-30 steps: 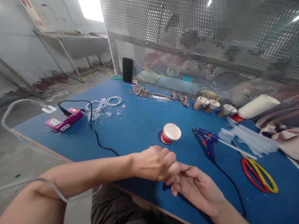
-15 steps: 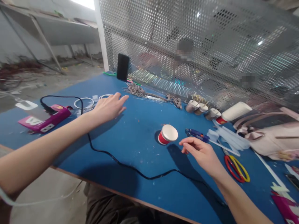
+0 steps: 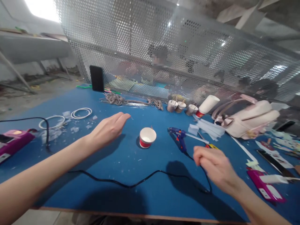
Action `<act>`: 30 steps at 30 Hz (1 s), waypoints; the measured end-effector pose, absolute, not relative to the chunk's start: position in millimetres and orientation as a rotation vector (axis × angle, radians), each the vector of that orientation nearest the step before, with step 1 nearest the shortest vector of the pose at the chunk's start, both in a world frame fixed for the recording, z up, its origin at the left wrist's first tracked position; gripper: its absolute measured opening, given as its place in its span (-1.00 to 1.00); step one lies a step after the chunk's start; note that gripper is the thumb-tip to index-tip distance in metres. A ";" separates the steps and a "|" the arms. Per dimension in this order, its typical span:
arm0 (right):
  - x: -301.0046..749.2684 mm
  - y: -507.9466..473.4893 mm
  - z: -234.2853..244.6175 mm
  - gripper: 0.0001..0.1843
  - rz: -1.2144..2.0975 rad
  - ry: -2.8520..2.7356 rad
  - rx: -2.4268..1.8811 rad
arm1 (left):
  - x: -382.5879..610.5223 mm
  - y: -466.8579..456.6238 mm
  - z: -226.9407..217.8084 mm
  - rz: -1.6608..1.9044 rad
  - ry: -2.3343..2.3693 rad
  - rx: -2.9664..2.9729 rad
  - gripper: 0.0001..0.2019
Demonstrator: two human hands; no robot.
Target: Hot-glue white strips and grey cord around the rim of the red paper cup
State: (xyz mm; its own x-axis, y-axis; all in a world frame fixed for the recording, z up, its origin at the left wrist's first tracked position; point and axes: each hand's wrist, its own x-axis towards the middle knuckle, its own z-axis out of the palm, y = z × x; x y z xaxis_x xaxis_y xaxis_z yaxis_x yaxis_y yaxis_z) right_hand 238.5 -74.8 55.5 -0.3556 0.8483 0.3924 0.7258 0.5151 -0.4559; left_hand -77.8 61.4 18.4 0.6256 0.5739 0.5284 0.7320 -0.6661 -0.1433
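A white paper cup [image 3: 150, 135] with a red band stands upright in the middle of the blue table. My left hand [image 3: 111, 127] hovers to its left, fingers stretched forward and nothing in them. My right hand [image 3: 214, 165] is on the other side, slightly blurred, its fingers curled in with nothing visible between them. Just beyond that hand lies a blue hot glue gun [image 3: 180, 140] with a glue stick [image 3: 197, 138] in its back. The scissors [image 3: 212, 146] with red and yellow handles are mostly hidden behind my right hand.
A black cord [image 3: 131, 186] winds across the near table. White rings [image 3: 81, 113] lie left. Along the mesh panel [image 3: 140, 56] are a phone [image 3: 97, 78], grey cord [image 3: 114, 98], wrapped cups [image 3: 172, 105] and stacked cups [image 3: 208, 104]. Right are a pink bag [image 3: 250, 122] and power strip [image 3: 264, 186].
The view has turned right. My right hand has drawn away from the cup and curled its fingers. My left hand has come closer to the cup, its fingers less spread.
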 end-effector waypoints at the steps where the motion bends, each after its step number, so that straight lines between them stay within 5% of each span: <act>1: 246.0 -75.6 65.5 -0.74 0.192 -2.056 -1.303 | -75.8 63.4 17.8 -0.684 -1.025 -2.491 -0.69; 8: 285.3 -9.9 106.3 -0.86 -0.048 -1.498 -1.386 | -58.8 75.5 26.2 -0.919 -0.986 -2.440 -0.71; 13: 293.2 61.1 97.3 -0.67 -0.040 -1.615 -1.538 | -54.6 82.9 38.4 -1.043 -0.865 -2.334 -0.79; 16: 288.2 89.7 99.6 -0.75 -0.184 -1.917 -1.601 | -58.2 92.4 46.0 -1.108 -0.867 -2.300 -0.82; 25: 212.0 180.3 153.9 -0.77 -0.254 -2.083 -1.710 | -64.2 171.0 51.9 -1.245 -1.803 -2.236 -0.80; 30: 160.8 215.5 129.4 -0.73 0.037 -2.077 -1.729 | -61.2 213.1 37.8 -1.258 -2.033 -2.186 -0.75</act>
